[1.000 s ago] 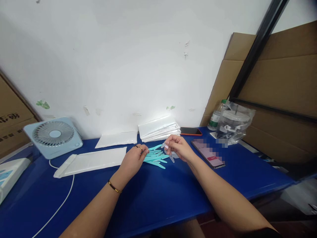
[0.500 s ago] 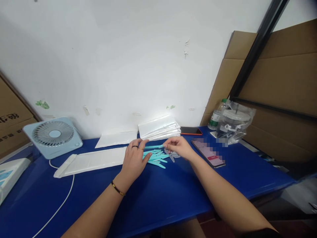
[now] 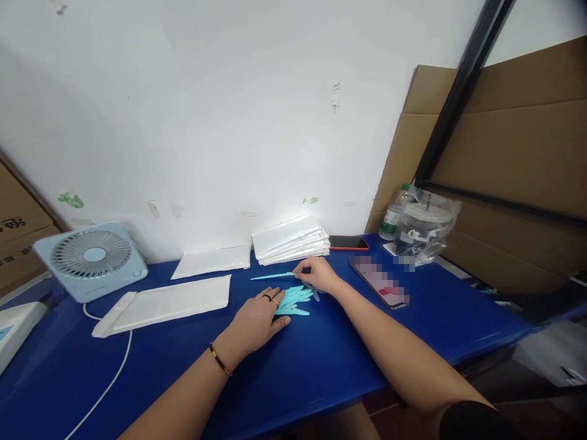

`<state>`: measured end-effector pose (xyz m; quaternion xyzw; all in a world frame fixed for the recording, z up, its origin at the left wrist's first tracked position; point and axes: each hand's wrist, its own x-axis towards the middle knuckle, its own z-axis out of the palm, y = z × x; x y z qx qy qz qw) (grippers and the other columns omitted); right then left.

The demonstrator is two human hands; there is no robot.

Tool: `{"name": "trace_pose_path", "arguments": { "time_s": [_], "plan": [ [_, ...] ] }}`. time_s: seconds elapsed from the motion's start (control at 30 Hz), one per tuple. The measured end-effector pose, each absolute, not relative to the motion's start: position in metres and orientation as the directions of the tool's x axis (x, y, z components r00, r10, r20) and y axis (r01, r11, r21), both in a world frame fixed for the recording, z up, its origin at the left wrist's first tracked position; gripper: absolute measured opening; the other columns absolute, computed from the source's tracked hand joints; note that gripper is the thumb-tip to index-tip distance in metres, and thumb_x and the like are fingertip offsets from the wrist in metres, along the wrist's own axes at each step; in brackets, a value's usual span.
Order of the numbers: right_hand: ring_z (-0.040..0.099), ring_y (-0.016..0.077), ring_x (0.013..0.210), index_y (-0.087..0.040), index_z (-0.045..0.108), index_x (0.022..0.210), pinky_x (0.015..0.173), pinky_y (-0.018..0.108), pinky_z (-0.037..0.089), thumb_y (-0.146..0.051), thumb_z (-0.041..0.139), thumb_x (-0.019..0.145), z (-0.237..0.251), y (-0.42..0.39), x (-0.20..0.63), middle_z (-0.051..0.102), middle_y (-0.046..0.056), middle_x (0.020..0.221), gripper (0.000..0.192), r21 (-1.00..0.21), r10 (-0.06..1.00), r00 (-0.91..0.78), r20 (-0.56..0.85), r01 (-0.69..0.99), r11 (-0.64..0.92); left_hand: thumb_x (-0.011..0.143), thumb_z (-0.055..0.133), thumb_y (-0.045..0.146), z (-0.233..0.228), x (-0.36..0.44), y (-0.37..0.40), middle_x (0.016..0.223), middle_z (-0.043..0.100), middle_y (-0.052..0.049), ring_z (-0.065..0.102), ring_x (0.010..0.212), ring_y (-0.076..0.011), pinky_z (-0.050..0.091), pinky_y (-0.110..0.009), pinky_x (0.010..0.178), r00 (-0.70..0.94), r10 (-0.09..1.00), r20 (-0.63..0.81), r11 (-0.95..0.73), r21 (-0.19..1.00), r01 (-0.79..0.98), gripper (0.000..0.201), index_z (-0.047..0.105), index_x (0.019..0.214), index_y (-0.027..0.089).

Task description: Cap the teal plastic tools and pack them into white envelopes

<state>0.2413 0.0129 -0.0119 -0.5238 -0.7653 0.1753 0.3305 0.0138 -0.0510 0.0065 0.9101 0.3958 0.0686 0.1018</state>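
1. A white packet [image 3: 178, 298] lies flat.
2. The left hand [image 3: 257, 320], thumb and fingers apart, partly covers a turquoise pile [image 3: 296, 300].
3. Behind the pile, a turquoise stick [image 3: 271, 277] points left.
4. The right hand [image 3: 320, 275] pinches the stick's right end.
5. A phone [image 3: 380, 284] lies farther right.

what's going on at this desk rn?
A person's right hand pinches one end of a slim teal stick, just behind a pile of teal sticks. The left hand is spread at the pile's left side, fingers touching or just over it. A stack of white packets sits farther back, near the wall.
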Motion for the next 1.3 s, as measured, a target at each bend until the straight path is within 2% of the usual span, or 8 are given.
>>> {"name": "trace_pose_path", "arguments": {
  "time_s": [0.17, 0.3, 0.4, 0.5, 0.6, 0.77, 0.87, 1.3],
  "plan": [
    [0.062, 0.0170, 0.081, -0.023, 0.073, 0.085, 0.075, 0.026, 0.042, -0.028, 0.063, 0.075, -0.002, 0.007, 0.243, 0.070, 0.002, 0.085, 0.014, -0.493, 0.900, -0.308, 0.309, 0.757, 0.428, 0.092, 0.033, 0.043, 0.014, 0.019, -0.058, 0.123, 0.058, -0.009, 0.050, 0.116, -0.0242, 0.040, -0.037, 0.095, 0.697, 0.715, 0.054, -0.683, 0.267, 0.680, 0.042, 0.054, 0.123, 0.023],
    [0.057, 0.0211, 0.088, -0.023, 0.071, 0.074, 0.076, 0.030, 0.038, -0.042, 0.067, 0.070, 0.008, 0.001, 0.254, 0.067, 0.004, 0.086, 0.020, -0.369, 0.941, -0.202, 0.272, 0.881, 0.296, 0.088, 0.041, 0.030, 0.013, 0.020, -0.045, 0.100, 0.065, -0.007, 0.058, 0.096, -0.0210, 0.044, -0.032, 0.082, 0.591, 0.801, 0.097, -0.588, 0.314, 0.746, 0.027, 0.062, 0.103, 0.022],
    [0.057, 0.0203, 0.085, -0.021, 0.070, 0.067, 0.073, 0.029, 0.037, -0.040, 0.070, 0.066, 0.009, -0.001, 0.257, 0.066, 0.005, 0.088, 0.019, -0.357, 0.968, -0.198, 0.156, 0.902, 0.242, 0.082, 0.048, 0.030, 0.010, 0.018, -0.036, 0.086, 0.064, -0.005, 0.059, 0.081, -0.0192, 0.043, -0.028, 0.067, 0.516, 0.855, 0.047, -0.490, 0.396, 0.777, 0.018, 0.061, 0.089, 0.020],
    [0.058, 0.0194, 0.084, -0.020, 0.069, 0.066, 0.072, 0.027, 0.036, -0.033, 0.068, 0.067, 0.007, -0.001, 0.255, 0.068, 0.005, 0.087, 0.013, -0.375, 0.968, -0.227, 0.107, 0.893, 0.250, 0.080, 0.049, 0.033, 0.004, 0.014, -0.030, 0.078, 0.063, -0.003, 0.057, 0.070, -0.0168, 0.040, -0.026, 0.058, 0.499, 0.867, -0.008, -0.434, 0.483, 0.761, 0.017, 0.059, 0.082, 0.020],
    [0.059, 0.0181, 0.083, -0.020, 0.069, 0.068, 0.074, 0.026, 0.036, -0.030, 0.065, 0.071, 0.007, -0.001, 0.255, 0.069, 0.003, 0.080, 0.011, -0.413, 0.964, -0.231, 0.133, 0.871, 0.266, 0.080, 0.048, 0.034, 0.000, 0.011, -0.025, 0.075, 0.062, -0.002, 0.056, 0.067, -0.0156, 0.037, -0.025, 0.056, 0.480, 0.877, -0.006, -0.406, 0.526, 0.747, 0.017, 0.058, 0.079, 0.019],
    [0.060, 0.0136, 0.066, -0.017, 0.069, 0.080, 0.063, 0.022, 0.041, -0.035, 0.060, 0.077, 0.011, -0.005, 0.263, 0.068, 0.002, 0.071, 0.020, -0.670, 0.954, -0.281, 0.105, 0.689, 0.277, 0.081, 0.046, 0.037, 0.000, 0.004, -0.015, 0.070, 0.060, 0.000, 0.053, 0.064, -0.0151, 0.036, -0.025, 0.056, 0.425, 0.904, 0.041, -0.367, 0.583, 0.725, 0.021, 0.058, 0.077, 0.020],
    [0.062, 0.0142, 0.065, -0.015, 0.070, 0.086, 0.060, 0.022, 0.044, -0.038, 0.058, 0.078, 0.013, -0.007, 0.266, 0.068, 0.003, 0.071, 0.027, -0.789, 0.934, -0.349, 0.076, 0.552, 0.270, 0.081, 0.046, 0.038, -0.001, -0.002, -0.009, 0.069, 0.058, 0.000, 0.052, 0.063, -0.0147, 0.035, -0.025, 0.055, 0.404, 0.912, 0.067, -0.358, 0.608, 0.709, 0.022, 0.057, 0.077, 0.020],
    [0.062, 0.0145, 0.066, -0.016, 0.071, 0.087, 0.062, 0.023, 0.047, -0.036, 0.059, 0.078, 0.010, -0.010, 0.248, 0.067, 0.003, 0.071, 0.026, -0.818, 0.907, -0.406, 0.111, 0.481, 0.316, 0.081, 0.048, 0.037, -0.002, 0.000, -0.005, 0.066, 0.057, 0.002, 0.051, 0.061, -0.0137, 0.034, -0.024, 0.053, 0.429, 0.900, 0.080, -0.376, 0.641, 0.669, 0.020, 0.058, 0.077, 0.020]
  ]
}}
